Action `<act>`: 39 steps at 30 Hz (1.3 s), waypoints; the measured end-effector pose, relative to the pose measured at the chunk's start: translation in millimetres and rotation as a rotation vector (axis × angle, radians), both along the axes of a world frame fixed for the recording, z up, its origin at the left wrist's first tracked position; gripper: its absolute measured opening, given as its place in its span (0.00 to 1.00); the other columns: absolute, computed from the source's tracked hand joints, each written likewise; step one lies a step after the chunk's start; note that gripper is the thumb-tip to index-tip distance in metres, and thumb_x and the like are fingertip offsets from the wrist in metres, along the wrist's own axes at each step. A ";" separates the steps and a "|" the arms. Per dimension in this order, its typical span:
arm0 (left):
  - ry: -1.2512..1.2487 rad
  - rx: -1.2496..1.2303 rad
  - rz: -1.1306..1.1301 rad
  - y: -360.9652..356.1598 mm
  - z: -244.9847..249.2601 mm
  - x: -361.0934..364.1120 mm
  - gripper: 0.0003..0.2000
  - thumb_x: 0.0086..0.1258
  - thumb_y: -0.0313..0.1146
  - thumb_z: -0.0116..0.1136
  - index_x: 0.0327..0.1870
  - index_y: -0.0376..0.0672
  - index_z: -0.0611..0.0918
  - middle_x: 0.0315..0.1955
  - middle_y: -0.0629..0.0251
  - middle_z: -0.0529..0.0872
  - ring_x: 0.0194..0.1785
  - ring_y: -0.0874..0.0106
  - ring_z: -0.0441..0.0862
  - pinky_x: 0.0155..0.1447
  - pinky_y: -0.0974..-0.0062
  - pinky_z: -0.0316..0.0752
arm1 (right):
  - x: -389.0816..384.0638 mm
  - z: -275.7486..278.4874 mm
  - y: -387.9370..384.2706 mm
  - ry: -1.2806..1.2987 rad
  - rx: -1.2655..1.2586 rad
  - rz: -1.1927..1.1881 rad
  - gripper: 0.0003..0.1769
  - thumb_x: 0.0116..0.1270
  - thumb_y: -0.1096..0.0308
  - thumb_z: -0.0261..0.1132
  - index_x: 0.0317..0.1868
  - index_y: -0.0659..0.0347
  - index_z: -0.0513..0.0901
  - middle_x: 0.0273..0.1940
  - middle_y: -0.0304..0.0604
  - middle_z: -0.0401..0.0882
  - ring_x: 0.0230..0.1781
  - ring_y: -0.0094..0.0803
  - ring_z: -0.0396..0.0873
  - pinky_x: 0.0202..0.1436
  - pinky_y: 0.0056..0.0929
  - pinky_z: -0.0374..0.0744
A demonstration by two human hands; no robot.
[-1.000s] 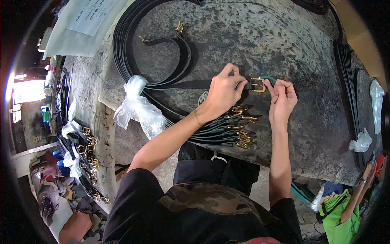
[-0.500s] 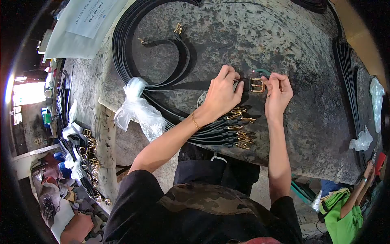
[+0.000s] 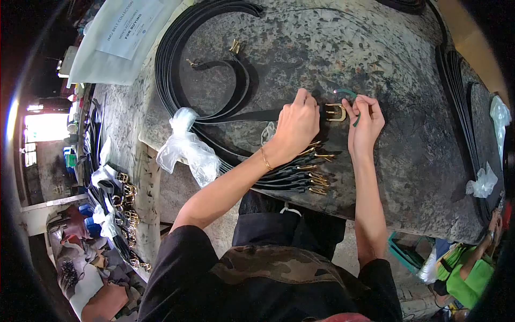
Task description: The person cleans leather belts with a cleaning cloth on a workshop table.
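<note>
A black belt (image 3: 260,115) stretches across the worktable, and my left hand (image 3: 296,121) is closed over it just left of its gold buckle (image 3: 336,112). The thumb of that hand is hidden beneath. To the right of the buckle, my right hand (image 3: 366,115) pinches a thin, curved green strip (image 3: 346,92) with a pale tip. Its other end pokes out below the fingers. Under my left wrist, more black belts with gold buckles (image 3: 318,182) lie bundled, wrapped by clear plastic (image 3: 185,147). The belts curl round in a large loop (image 3: 163,59) at upper left.
The stained worktable (image 3: 300,48) fills the middle. A labelled plastic bag (image 3: 123,32) lies at upper left. More belts (image 3: 461,107) run down the right edge, with plastic (image 3: 482,182). Buckled belts (image 3: 126,198) hang at left. A person in a green garment (image 3: 472,282) is at lower right.
My left hand has turned so its thumb no longer shows. My right fingers have shifted slightly, and the green strip now shows below them too. The camera view has moved a little.
</note>
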State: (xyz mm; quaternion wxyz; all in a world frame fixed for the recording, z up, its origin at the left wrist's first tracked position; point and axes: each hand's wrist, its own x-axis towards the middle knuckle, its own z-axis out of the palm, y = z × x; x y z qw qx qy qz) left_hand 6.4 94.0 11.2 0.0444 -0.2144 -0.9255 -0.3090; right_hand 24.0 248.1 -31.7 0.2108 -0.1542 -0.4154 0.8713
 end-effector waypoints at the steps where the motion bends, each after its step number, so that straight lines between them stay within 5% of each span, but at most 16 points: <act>1: 0.025 -0.004 0.001 0.9 -1.2 0.5 0.05 0.66 0.23 0.59 0.37 0.30 0.80 0.41 0.52 0.77 0.34 0.48 0.81 0.36 0.57 0.77 | 0.1 0.9 -0.2 0.003 -0.001 -0.003 0.04 0.71 0.77 0.61 0.39 0.70 0.78 0.35 0.41 0.75 0.29 0.21 0.74 0.55 0.36 0.84; 4: -0.061 0.061 0.027 -3.1 -1.8 1.7 0.06 0.67 0.24 0.58 0.39 0.29 0.79 0.45 0.48 0.75 0.35 0.46 0.81 0.39 0.56 0.77 | 2.0 5.1 -3.9 -0.038 0.085 -0.007 0.04 0.71 0.76 0.61 0.39 0.70 0.78 0.34 0.40 0.77 0.28 0.22 0.74 0.50 0.29 0.83; 6: -0.068 0.100 0.023 -8.8 -5.0 1.4 0.06 0.67 0.24 0.58 0.39 0.29 0.79 0.45 0.47 0.75 0.38 0.46 0.80 0.42 0.56 0.77 | 3.8 11.2 -7.1 -0.121 0.368 0.010 0.03 0.69 0.76 0.63 0.37 0.68 0.79 0.33 0.37 0.78 0.30 0.20 0.74 0.41 0.22 0.78; 12: -0.148 0.187 0.040 -12.8 -10.0 -1.7 0.05 0.67 0.23 0.57 0.37 0.28 0.79 0.45 0.46 0.75 0.46 0.46 0.77 0.52 0.58 0.74 | 7.4 6.1 -6.3 -0.147 0.597 0.081 0.03 0.66 0.76 0.65 0.35 0.65 0.78 0.30 0.32 0.77 0.30 0.15 0.70 0.34 0.19 0.69; 35: -0.199 0.258 0.053 -18.4 -10.6 -1.9 0.05 0.68 0.23 0.56 0.38 0.28 0.79 0.45 0.46 0.76 0.46 0.47 0.78 0.52 0.61 0.73 | 5.4 -0.6 -8.4 -0.134 0.651 0.031 0.03 0.66 0.75 0.65 0.35 0.65 0.79 0.29 0.32 0.78 0.29 0.16 0.70 0.35 0.19 0.69; 39: -0.324 0.314 -0.109 -36.8 -15.3 -15.8 0.06 0.70 0.25 0.57 0.39 0.30 0.80 0.47 0.53 0.76 0.50 0.59 0.76 0.56 0.67 0.71 | 3.7 2.6 -7.6 -0.133 0.548 0.008 0.03 0.67 0.75 0.65 0.36 0.65 0.80 0.32 0.35 0.81 0.31 0.18 0.74 0.37 0.19 0.71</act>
